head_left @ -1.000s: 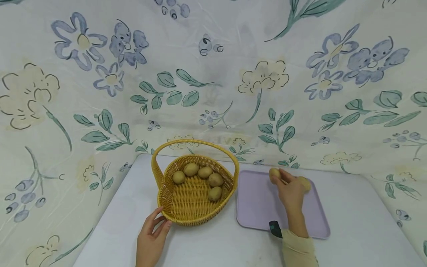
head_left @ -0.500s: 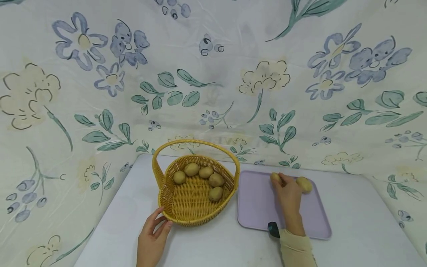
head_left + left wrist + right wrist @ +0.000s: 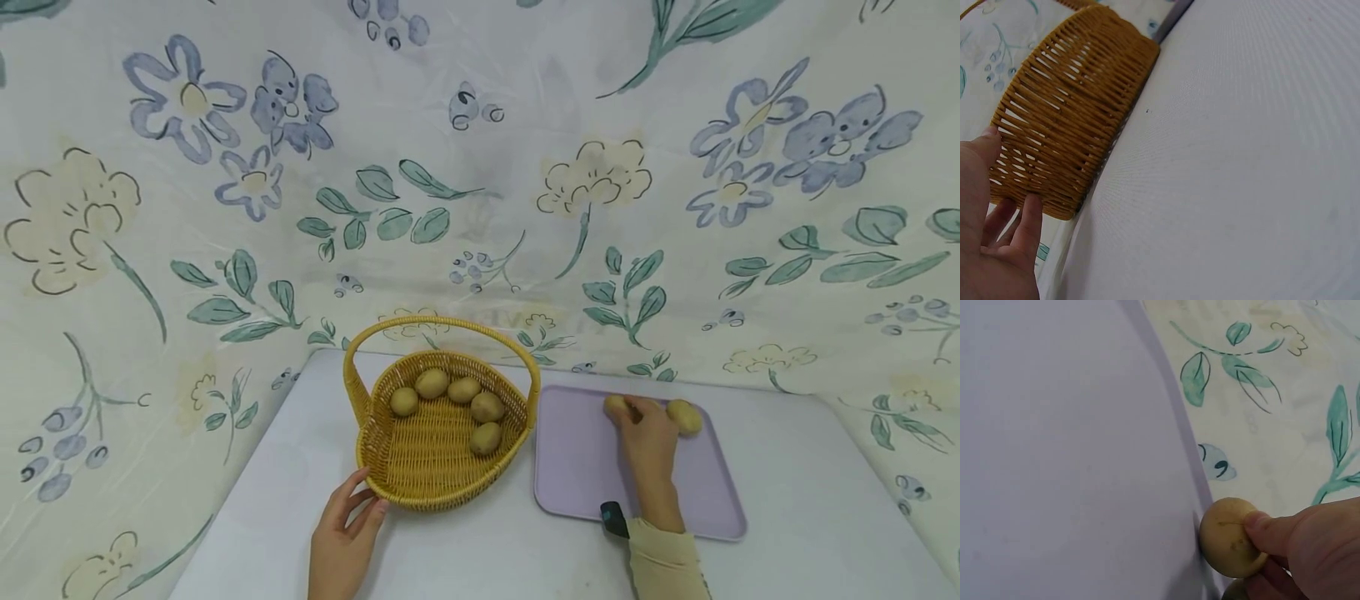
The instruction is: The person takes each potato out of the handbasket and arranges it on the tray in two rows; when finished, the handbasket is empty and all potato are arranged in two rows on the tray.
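My right hand (image 3: pixel 651 433) pinches a potato (image 3: pixel 1230 540) between thumb and fingers, at the back edge of the lilac tray (image 3: pixel 577 467). A second potato (image 3: pixel 684 417) lies on the tray just right of the hand. In the right wrist view, part of another potato (image 3: pixel 1235 591) shows beneath the fingers. My left hand (image 3: pixel 345 533) holds the near left corner of a yellow wicker basket (image 3: pixel 423 458), with fingertips at its rim and outer wall (image 3: pixel 1066 119). Inside the basket, several potatoes (image 3: pixel 464 389) lie along the back and right side.
An arched handle (image 3: pixel 442 320) rises over the basket. Basket and tray stand side by side on a white table (image 3: pixel 480 558). Behind them hangs a flower-patterned cloth (image 3: pixel 480 217). A dark band (image 3: pixel 613 518) sits at the right wrist.
My right hand has lowered the potato a little towards the tray, and its fingers have shifted slightly nearer. The left hand and the basket have stayed in place.
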Motion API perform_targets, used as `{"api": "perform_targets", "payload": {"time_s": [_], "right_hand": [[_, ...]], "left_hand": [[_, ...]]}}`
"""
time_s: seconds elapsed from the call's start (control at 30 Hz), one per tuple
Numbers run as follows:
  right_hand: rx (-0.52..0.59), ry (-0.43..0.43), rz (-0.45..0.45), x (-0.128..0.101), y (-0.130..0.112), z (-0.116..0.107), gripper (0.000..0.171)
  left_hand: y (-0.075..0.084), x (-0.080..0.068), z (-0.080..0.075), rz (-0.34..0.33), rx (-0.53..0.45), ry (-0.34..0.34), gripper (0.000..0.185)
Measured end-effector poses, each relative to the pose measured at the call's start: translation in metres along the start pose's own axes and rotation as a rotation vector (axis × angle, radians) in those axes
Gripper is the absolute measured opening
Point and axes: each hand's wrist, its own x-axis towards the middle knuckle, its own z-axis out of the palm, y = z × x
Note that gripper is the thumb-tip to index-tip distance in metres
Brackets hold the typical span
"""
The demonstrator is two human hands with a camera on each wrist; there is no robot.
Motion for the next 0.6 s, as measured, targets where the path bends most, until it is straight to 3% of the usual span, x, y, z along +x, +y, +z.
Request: {"api": "perform_targets", "payload": {"time_s": [0.33,0.6], "right_hand": [[-0.006,0.017,-0.014,-0.001,-0.002,-0.001,0.031],[-0.011,-0.013,0.031,-0.003,-0.013,-0.010,0.033]], "left_hand": [[-0.005,0.000,0.002,0.024,-0.002,0.013,0.055],[-0.001,0.000,0.001,0.021,-0.028,0.006,0.054]]}}
